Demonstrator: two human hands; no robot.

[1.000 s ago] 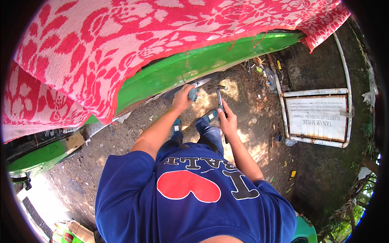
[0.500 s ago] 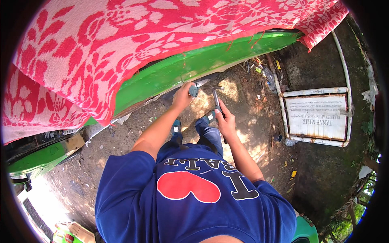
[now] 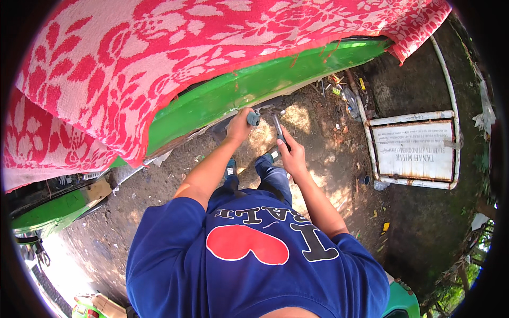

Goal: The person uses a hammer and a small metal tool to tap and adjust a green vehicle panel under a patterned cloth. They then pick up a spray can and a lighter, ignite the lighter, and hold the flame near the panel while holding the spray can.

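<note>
My left hand (image 3: 239, 126) is closed round a grey-green, round-ended object (image 3: 254, 118), held against the lower edge of a green vehicle body panel (image 3: 212, 100). What kind of object it is, I cannot tell. To its right, my right hand (image 3: 293, 155) grips a hammer (image 3: 278, 126) by its handle. The hammer's head is up near the panel's lower edge, close to the grey-green object. Whether the two touch is not clear.
A red and pink patterned cloth (image 3: 122, 69) drapes over the green vehicle. On the right lies a white sign (image 3: 416, 148) in a rusty metal frame. Litter, including a plastic bag (image 3: 350, 100), is scattered on the dirt ground. My shoes (image 3: 229, 169) stand below my hands.
The hammer and my right hand have shifted slightly left, nearer the grey-green object. My left hand stays at about the same spot on the panel edge.
</note>
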